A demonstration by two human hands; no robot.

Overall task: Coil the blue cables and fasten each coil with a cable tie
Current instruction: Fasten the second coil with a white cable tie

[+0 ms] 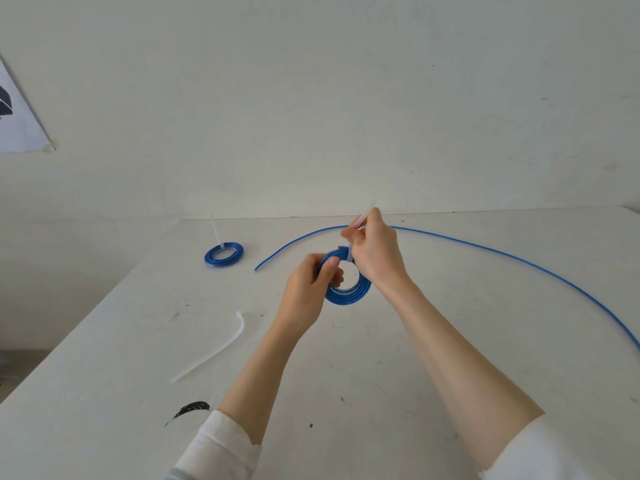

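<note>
Now the left hand [304,289] grips the blue coil [349,289] while the right hand [375,252] pinches its cable tie [360,220], which probably needs cinching next.

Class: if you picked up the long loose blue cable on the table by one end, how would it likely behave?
The loose cable would probably sag, since it lies in a long curve. It looks thin, so likely light. It may spring back slightly: the coil needs a tie.
</note>
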